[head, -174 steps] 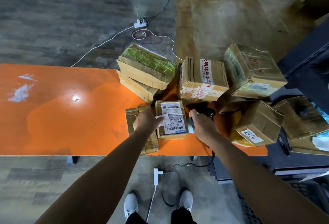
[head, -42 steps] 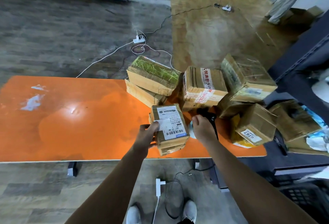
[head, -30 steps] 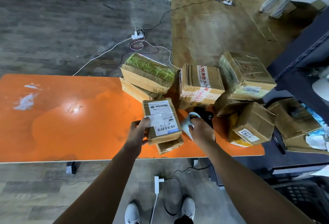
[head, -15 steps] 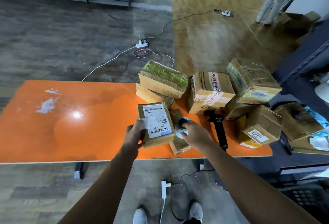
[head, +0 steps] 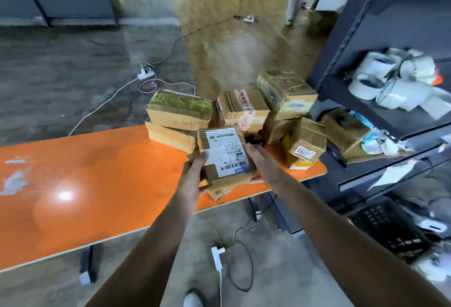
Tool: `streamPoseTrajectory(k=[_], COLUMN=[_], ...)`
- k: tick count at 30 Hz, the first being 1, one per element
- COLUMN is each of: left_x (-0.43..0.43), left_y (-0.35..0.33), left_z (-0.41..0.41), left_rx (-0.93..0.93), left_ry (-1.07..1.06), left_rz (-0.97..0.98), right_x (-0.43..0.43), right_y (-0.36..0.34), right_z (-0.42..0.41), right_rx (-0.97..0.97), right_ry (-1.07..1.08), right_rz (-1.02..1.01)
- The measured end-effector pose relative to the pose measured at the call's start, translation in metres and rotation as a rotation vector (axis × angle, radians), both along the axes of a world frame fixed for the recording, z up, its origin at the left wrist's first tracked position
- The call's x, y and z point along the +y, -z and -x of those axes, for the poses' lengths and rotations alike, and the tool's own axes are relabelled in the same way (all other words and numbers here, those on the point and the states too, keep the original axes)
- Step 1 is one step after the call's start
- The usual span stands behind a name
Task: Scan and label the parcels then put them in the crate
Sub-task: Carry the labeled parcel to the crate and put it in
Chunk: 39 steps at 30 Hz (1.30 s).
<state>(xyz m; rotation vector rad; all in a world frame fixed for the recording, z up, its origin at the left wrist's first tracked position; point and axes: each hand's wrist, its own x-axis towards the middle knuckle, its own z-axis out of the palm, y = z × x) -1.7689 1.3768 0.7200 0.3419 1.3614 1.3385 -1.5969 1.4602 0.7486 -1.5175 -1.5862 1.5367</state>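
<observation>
Orange table (head: 97,184) stretches wide to the left; parcels (head: 244,107) are piled on its right end, out to the far edge and corner. A dark rack (head: 361,25) stands just beside that end, with a black crate (head: 390,228) low beneath it. A labelled parcel (head: 224,157) is held above the near edge. Left hand (head: 192,172) grips its left side, thumb on the label; right hand (head: 263,165) lies along its right edge, fingers hidden, so I cannot tell its grip

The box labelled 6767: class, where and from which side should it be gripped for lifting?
Probably by its left and right faces, coming from above on the near side. The 6767 box sits tilted on a yellow parcel, and other parcels crowd behind it, so its top and label face are freest.
</observation>
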Motion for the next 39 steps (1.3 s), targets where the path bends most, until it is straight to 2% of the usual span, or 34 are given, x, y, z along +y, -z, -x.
streamPoseTrajectory(k=[5, 10, 21, 26, 32, 39], left_x=[0.004, -0.022, -0.138, -0.19, -0.248, -0.245], left_y=[-0.007, 0.004, 0.007, 0.002, 0.015, 0.033], left_z=[-0.084, -0.207, -0.571, -0.705, -0.833, -0.977], left_rx=[0.063, 0.138, 0.174, 0.154, 0.096, 0.002], left_ry=[0.224, 0.538, 1.144, 1.358, 1.585, 1.618], left_rz=[-0.005, -0.064, -0.107, -0.12, -0.114, -0.114], right_x=[-0.027, -0.082, -0.294, -0.393, -0.479, -0.474], right_y=[0.0, 0.013, 0.023, 0.015, 0.019, 0.027], right_z=[-0.093, -0.231, -0.578, -0.681, -0.777, -0.922], right_rx=[-0.015, -0.02, -0.097, 0.028, -0.018, -0.111], right_ry=[0.152, 0.348, 0.889, 1.154, 1.397, 1.402], right_rz=[-0.007, -0.028, -0.062, -0.026, 0.05, 0.062])
